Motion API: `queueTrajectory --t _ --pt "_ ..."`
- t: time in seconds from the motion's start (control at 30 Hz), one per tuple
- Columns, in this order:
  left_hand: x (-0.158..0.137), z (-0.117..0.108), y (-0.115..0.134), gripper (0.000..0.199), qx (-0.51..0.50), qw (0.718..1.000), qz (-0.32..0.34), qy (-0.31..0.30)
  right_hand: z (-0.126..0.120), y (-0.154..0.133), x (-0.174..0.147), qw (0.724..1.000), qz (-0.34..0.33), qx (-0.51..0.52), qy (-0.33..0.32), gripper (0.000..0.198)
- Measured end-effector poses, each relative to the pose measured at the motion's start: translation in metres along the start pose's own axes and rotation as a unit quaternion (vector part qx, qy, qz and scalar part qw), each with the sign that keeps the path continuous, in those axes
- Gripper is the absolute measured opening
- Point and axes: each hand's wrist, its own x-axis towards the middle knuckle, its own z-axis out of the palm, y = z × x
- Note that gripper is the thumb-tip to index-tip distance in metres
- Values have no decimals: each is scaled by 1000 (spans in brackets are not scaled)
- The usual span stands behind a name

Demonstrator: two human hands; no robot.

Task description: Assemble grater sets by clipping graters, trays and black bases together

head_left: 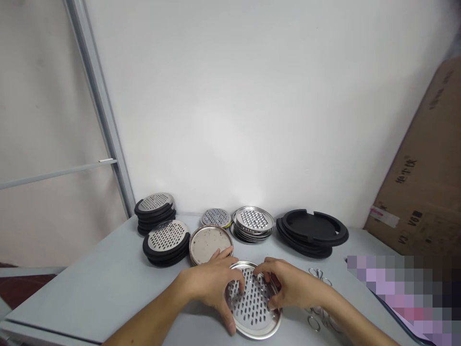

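A round metal grater plate [252, 300] with rows of raised slots sits in a shallow metal rim near the front of the table. My left hand [212, 281] grips its left side, thumb low on the rim and index finger bent onto the slotted face. On the right side, my right hand [288, 283] has its fingers curled over the plate, the thumb near the right edge. Just behind my left fingers lies a stack of plain round metal lids [211, 242], partly covered by them. Several metal rings [313, 323] lie beside and under my right forearm.
Black-ringed graters stand in a rear stack [154, 211] and a nearer stack [167, 242] at left. Along the wall are a small grater [216, 217], stacked metal graters [254, 221] and black plastic rings [311, 230]. A cardboard box [418, 192] leans at right.
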Motion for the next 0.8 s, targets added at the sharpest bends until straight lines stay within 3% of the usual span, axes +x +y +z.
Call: queueTrajectory --t 0.8 --pt "1 2 -4 71 -3 1000 -10 -5 4 8 7 1000 -1 25 6 53"
